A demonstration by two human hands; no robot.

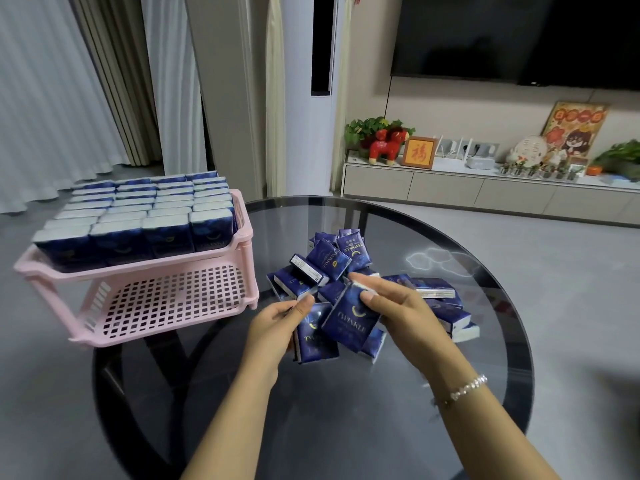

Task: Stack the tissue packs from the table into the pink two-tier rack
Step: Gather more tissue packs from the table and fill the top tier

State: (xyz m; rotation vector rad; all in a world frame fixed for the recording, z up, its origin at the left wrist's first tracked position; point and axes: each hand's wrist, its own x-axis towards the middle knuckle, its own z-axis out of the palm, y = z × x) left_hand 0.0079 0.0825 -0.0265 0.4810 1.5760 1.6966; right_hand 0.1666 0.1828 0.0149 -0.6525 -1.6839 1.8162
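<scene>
Judging by the rack (pixel 194 261), the job looks about half done: its upper tier is packed full with rows of packs standing on edge, while the lower tier (pixel 166 303) shows only bare grid. A loose pile (pixel 332 265) waits on the table (pixel 450 237), so that lower tier is what remains.

Both hands work at the near edge of the pile. The right hand (pixel 398 306) pinches the top of one pack (pixel 349 315), thumb on its printed face and fingers behind, the pack tilted. The left hand (pixel 277 323) curls around a second pack (pixel 317 336) just below and left of the first, the two overlapping. The rack stands well left of both grips and a little farther away, overhanging the table edge.

The packs are small soft blocks in glossy dark-blue film with gold print and pale ends; they should give a little under a squeeze. The rack is pink moulded plastic with a square-holed floor and slotted sides. The table is a round, dark, reflective glass top.
</scene>
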